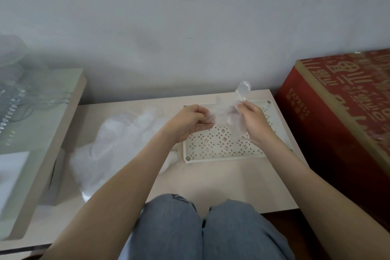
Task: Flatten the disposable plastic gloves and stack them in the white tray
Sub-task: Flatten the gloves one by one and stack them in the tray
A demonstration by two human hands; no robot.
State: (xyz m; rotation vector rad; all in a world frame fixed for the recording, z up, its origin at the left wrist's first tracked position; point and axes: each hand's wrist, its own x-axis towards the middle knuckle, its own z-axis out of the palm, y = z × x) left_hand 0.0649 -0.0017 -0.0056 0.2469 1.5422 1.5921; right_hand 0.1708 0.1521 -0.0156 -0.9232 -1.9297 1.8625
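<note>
Forearms reach forward; left grip [190,121], right grip [253,121] near together, fingers curled, pinching.

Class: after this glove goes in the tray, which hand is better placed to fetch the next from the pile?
Probably the left hand: the glove pile lies beside it; the right hand is over the white tray, farther off.

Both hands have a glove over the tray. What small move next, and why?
Probably pull the hands apart to stretch the glove flat: the left hand and right hand both pinch it, it looks crumpled, and it hangs over the white tray, not yet laid in.
</note>
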